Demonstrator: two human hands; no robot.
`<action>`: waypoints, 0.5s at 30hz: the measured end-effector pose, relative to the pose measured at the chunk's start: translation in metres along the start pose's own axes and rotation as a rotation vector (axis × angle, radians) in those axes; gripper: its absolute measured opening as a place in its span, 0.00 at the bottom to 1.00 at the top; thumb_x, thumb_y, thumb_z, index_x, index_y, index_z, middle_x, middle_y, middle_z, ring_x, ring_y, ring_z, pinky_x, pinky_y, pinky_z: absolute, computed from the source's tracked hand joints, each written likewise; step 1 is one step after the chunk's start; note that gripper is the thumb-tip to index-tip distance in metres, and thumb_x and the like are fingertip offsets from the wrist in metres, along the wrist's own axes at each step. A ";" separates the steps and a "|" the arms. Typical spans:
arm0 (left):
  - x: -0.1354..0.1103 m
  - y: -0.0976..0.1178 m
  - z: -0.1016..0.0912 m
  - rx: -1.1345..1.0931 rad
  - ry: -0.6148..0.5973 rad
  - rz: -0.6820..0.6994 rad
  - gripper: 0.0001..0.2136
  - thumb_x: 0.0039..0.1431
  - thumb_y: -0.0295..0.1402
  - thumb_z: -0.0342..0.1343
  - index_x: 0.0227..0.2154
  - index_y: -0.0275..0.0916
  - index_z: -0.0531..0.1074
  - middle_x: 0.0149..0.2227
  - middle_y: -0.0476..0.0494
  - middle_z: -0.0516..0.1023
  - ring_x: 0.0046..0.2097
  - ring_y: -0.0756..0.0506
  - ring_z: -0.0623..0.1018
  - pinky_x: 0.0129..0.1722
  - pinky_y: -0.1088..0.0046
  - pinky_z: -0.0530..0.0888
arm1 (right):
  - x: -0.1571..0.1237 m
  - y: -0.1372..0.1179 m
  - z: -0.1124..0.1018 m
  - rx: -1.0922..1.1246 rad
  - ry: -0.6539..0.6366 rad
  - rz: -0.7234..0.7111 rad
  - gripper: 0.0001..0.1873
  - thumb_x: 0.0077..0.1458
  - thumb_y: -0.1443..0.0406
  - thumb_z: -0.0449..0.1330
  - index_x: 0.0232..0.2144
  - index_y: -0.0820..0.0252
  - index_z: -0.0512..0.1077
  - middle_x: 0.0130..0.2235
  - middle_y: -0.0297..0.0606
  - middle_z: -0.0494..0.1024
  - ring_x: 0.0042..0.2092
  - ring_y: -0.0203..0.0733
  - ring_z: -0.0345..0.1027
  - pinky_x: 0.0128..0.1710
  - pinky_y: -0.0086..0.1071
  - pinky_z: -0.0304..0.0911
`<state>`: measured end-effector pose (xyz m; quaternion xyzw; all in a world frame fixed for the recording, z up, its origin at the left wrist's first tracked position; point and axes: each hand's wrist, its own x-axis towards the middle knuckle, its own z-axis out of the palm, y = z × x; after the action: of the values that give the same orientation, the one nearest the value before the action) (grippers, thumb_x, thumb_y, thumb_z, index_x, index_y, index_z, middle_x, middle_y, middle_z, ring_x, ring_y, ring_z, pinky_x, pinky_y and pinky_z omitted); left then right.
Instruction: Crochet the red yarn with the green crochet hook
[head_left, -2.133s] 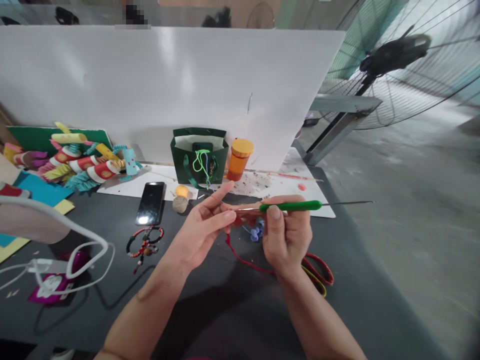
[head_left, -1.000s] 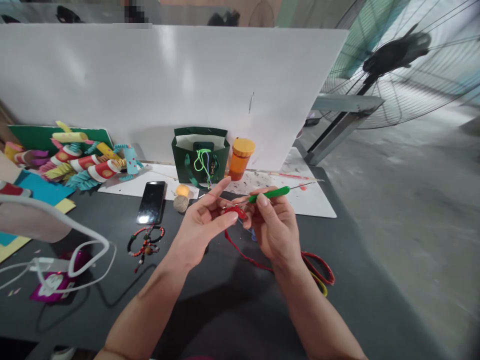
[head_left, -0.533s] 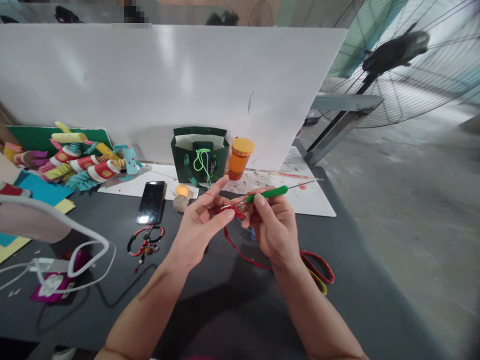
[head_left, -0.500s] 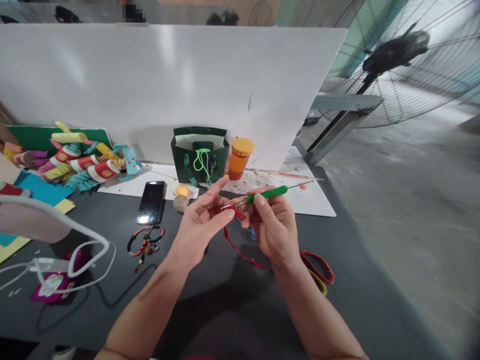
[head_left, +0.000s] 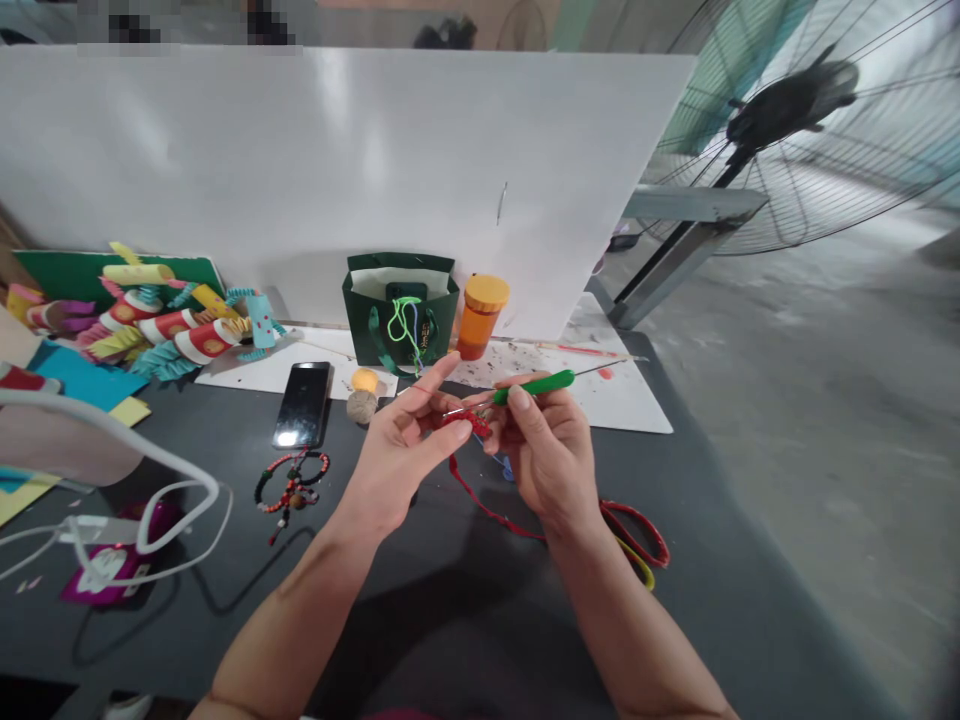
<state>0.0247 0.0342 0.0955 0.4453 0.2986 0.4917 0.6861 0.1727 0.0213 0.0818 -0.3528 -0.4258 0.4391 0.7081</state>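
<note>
Between thumb and fingers, my left hand (head_left: 401,440) pinches a small red crochet piece (head_left: 477,424), its index finger raised with a thin strand of yarn near it. A crochet hook (head_left: 534,388) with a green handle lies in the closed grip of my right hand (head_left: 555,450). Its metal tip points left and meets the red piece; whether a loop sits on it is too small to tell. From the piece a red yarn strand (head_left: 480,503) hangs down and passes under my right wrist.
A dark green paper bag (head_left: 360,325) and an orange jar (head_left: 477,330) stand behind my hands. Leftward lie a phone (head_left: 302,405), a beaded bracelet (head_left: 292,485), small yarn balls (head_left: 363,405) and a white cable (head_left: 214,490). Red and yellow cords (head_left: 649,545) rest by my right wrist.
The hook and the red piece have shifted very slightly between my fingers. Both hands stay in nearly the same place, and the things on the table have not moved.
</note>
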 end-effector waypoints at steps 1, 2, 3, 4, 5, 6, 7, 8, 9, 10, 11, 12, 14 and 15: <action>0.000 0.000 0.000 0.001 -0.001 0.003 0.28 0.53 0.30 0.71 0.58 0.52 0.78 0.39 0.48 0.84 0.46 0.45 0.80 0.55 0.63 0.76 | 0.000 0.000 0.000 0.002 -0.002 0.000 0.12 0.58 0.54 0.69 0.36 0.54 0.76 0.25 0.30 0.82 0.19 0.33 0.69 0.18 0.28 0.62; 0.000 0.000 0.000 0.003 0.000 0.002 0.28 0.53 0.31 0.72 0.58 0.52 0.78 0.39 0.48 0.84 0.46 0.45 0.80 0.55 0.64 0.76 | 0.000 -0.001 0.000 0.003 -0.001 0.003 0.12 0.58 0.54 0.69 0.36 0.54 0.76 0.25 0.30 0.82 0.19 0.33 0.68 0.18 0.28 0.61; 0.000 0.000 0.000 0.002 0.006 0.002 0.28 0.53 0.31 0.72 0.58 0.52 0.78 0.38 0.49 0.83 0.47 0.45 0.80 0.55 0.64 0.76 | 0.000 -0.001 0.001 0.005 0.004 0.007 0.12 0.57 0.54 0.70 0.35 0.54 0.76 0.24 0.29 0.81 0.18 0.33 0.68 0.18 0.27 0.62; 0.001 0.000 0.000 -0.001 0.014 0.005 0.27 0.53 0.31 0.72 0.57 0.52 0.79 0.37 0.49 0.83 0.47 0.45 0.80 0.55 0.65 0.76 | 0.000 -0.002 0.001 0.006 0.012 0.014 0.13 0.56 0.53 0.70 0.35 0.55 0.76 0.24 0.29 0.81 0.18 0.33 0.69 0.18 0.27 0.62; 0.001 0.000 0.001 -0.004 0.023 0.007 0.27 0.52 0.31 0.72 0.56 0.52 0.79 0.36 0.50 0.82 0.47 0.45 0.80 0.54 0.66 0.76 | 0.000 -0.002 0.001 0.008 0.021 0.021 0.14 0.55 0.53 0.71 0.35 0.55 0.76 0.23 0.29 0.80 0.18 0.33 0.69 0.18 0.27 0.62; 0.001 0.000 0.001 -0.006 0.033 0.010 0.26 0.52 0.32 0.72 0.56 0.52 0.80 0.35 0.50 0.81 0.46 0.46 0.80 0.53 0.67 0.76 | 0.000 -0.002 0.001 0.005 0.029 0.026 0.15 0.55 0.52 0.71 0.35 0.55 0.77 0.23 0.29 0.80 0.18 0.33 0.69 0.18 0.27 0.62; 0.002 0.000 0.001 -0.007 0.040 0.014 0.26 0.52 0.32 0.72 0.55 0.52 0.80 0.35 0.51 0.80 0.46 0.46 0.80 0.52 0.68 0.76 | -0.001 -0.003 0.001 -0.005 0.036 0.027 0.15 0.54 0.52 0.71 0.34 0.55 0.77 0.23 0.29 0.80 0.18 0.33 0.69 0.18 0.28 0.62; 0.002 -0.001 0.001 -0.008 0.045 0.016 0.26 0.52 0.31 0.72 0.55 0.52 0.80 0.34 0.51 0.80 0.45 0.47 0.80 0.51 0.69 0.76 | -0.002 -0.003 0.001 -0.023 0.039 0.019 0.15 0.55 0.52 0.71 0.34 0.55 0.76 0.24 0.30 0.81 0.18 0.34 0.69 0.18 0.28 0.63; 0.002 -0.001 0.000 -0.008 0.049 0.019 0.26 0.52 0.31 0.72 0.55 0.52 0.80 0.34 0.51 0.80 0.44 0.48 0.79 0.50 0.70 0.77 | -0.003 -0.003 0.001 -0.047 0.042 -0.002 0.15 0.56 0.52 0.70 0.35 0.54 0.76 0.26 0.31 0.82 0.18 0.34 0.69 0.19 0.29 0.63; 0.003 -0.002 0.000 -0.011 0.050 0.024 0.25 0.52 0.31 0.72 0.54 0.52 0.80 0.35 0.51 0.79 0.42 0.49 0.78 0.48 0.72 0.77 | -0.004 -0.003 0.000 -0.075 0.049 -0.035 0.13 0.58 0.52 0.69 0.36 0.54 0.76 0.27 0.32 0.84 0.19 0.34 0.70 0.20 0.30 0.64; 0.003 -0.003 -0.001 -0.017 0.048 0.031 0.25 0.52 0.31 0.72 0.54 0.53 0.81 0.35 0.51 0.79 0.40 0.50 0.77 0.45 0.73 0.77 | -0.005 -0.003 0.000 -0.102 0.062 -0.078 0.12 0.59 0.53 0.68 0.36 0.53 0.75 0.29 0.32 0.85 0.19 0.34 0.71 0.21 0.30 0.64; 0.003 -0.003 -0.002 -0.026 0.043 0.043 0.25 0.52 0.31 0.72 0.54 0.53 0.81 0.35 0.51 0.79 0.39 0.51 0.76 0.42 0.75 0.77 | -0.007 -0.003 0.000 -0.126 0.080 -0.124 0.11 0.61 0.54 0.67 0.37 0.53 0.75 0.31 0.33 0.85 0.20 0.34 0.71 0.22 0.31 0.65; 0.004 -0.003 -0.003 -0.046 0.033 0.068 0.24 0.52 0.32 0.72 0.53 0.53 0.81 0.35 0.50 0.79 0.38 0.51 0.74 0.38 0.77 0.77 | -0.009 -0.004 0.000 -0.157 0.117 -0.200 0.09 0.63 0.55 0.65 0.38 0.53 0.74 0.32 0.33 0.86 0.20 0.34 0.72 0.22 0.31 0.64; 0.004 -0.003 -0.003 -0.053 0.032 0.076 0.24 0.52 0.32 0.72 0.53 0.53 0.81 0.35 0.50 0.78 0.38 0.51 0.74 0.37 0.77 0.77 | -0.009 -0.005 0.001 -0.165 0.132 -0.219 0.10 0.63 0.55 0.65 0.38 0.53 0.73 0.32 0.33 0.86 0.19 0.34 0.72 0.21 0.31 0.64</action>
<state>0.0245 0.0385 0.0919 0.4302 0.2792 0.5320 0.6738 0.1712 0.0111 0.0835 -0.3894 -0.4490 0.2984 0.7468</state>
